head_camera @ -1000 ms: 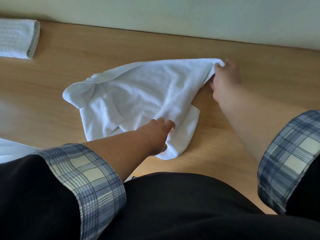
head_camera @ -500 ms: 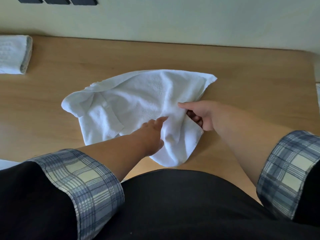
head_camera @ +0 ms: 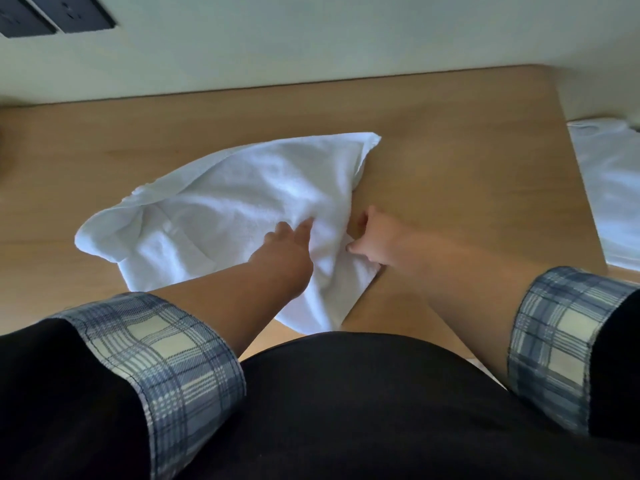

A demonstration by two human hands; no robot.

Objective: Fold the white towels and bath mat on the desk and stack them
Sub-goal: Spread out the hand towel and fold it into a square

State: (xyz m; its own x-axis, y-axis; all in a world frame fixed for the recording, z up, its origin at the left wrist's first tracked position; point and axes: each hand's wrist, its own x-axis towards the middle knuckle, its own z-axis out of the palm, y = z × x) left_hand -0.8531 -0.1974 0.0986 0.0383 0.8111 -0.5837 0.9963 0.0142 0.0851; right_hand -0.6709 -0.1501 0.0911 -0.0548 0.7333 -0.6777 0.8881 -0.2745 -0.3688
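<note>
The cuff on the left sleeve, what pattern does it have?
The left cuff is plaid, blue lines on cream squares; the head view shows it.

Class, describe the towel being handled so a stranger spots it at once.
Start at the wooden desk by the wall. In its middle lies a crumpled white towel, left hand resting on it, right hand pinching its edge. The other white cloth, past the desk's right end, is untouched.
</note>
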